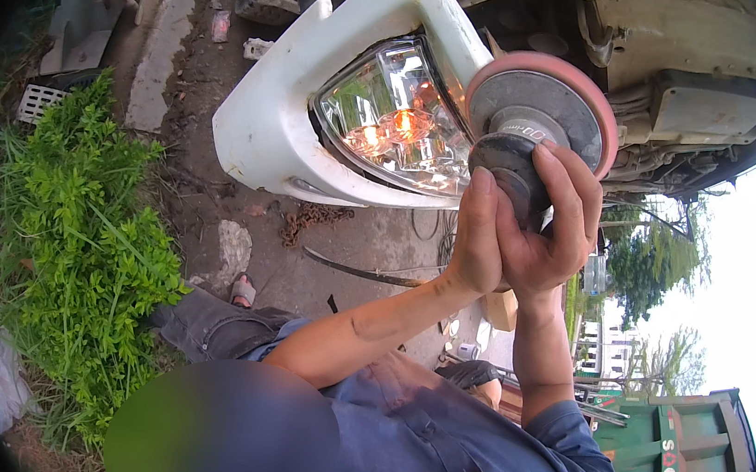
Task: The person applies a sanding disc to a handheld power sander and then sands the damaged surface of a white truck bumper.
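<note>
Both my hands grip a round polishing or sanding pad (608, 107), with a pink rim, a grey disc and a black knob. My left hand (473, 248) has its fingers pressed together along the near side of the knob. My right hand (559, 229) wraps its fingers round the knob's other side. The pad is held up by the edge of a white vehicle panel (268, 127) and overlaps it in view. I cannot tell if they touch. Set into that panel is a clear headlight (401, 112) with orange glints inside.
At the right stretches the vehicle's cream body (698, 13), with a grey box (704, 106) on it. A rusty chain (313, 220) and a curved strip (359, 271) lie on the ground. Leafy plants (80, 242) line the left. A green container (685, 434) stands at the lower right.
</note>
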